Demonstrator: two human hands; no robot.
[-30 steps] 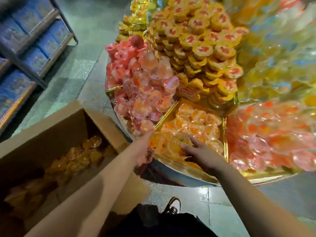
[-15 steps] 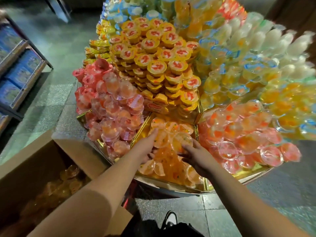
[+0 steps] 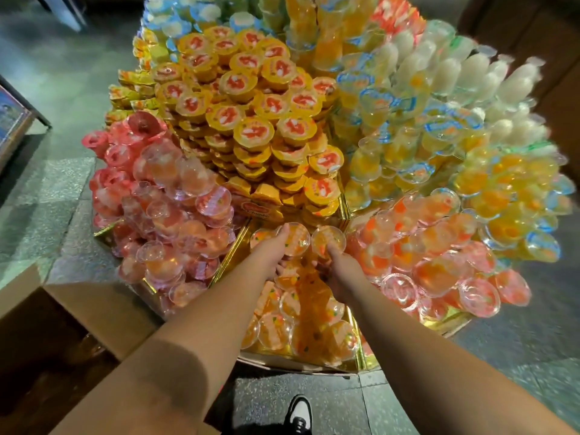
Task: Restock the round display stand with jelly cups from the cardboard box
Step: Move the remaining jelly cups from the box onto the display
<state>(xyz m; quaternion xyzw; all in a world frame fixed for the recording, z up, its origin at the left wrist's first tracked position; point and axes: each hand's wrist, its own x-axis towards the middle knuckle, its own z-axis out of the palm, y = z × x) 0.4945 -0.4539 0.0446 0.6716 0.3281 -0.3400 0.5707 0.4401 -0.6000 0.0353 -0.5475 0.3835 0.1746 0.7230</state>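
Two hands work mid-frame: left hand (image 3: 270,249) cups one orange jelly cup (image 3: 295,238), right hand (image 3: 340,266) pinches another jelly cup (image 3: 329,240), both at the orange wedge's top on the display stand (image 3: 314,367). Cardboard box (image 3: 78,309) sits lower left. Careless placement could topple the loosely heaped neighbouring cups.

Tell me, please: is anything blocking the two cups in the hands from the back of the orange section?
Nothing visible does. The left hand holds one cup and the right hand holds another cup, both already at the back of the orange section, just below the yellow stack.
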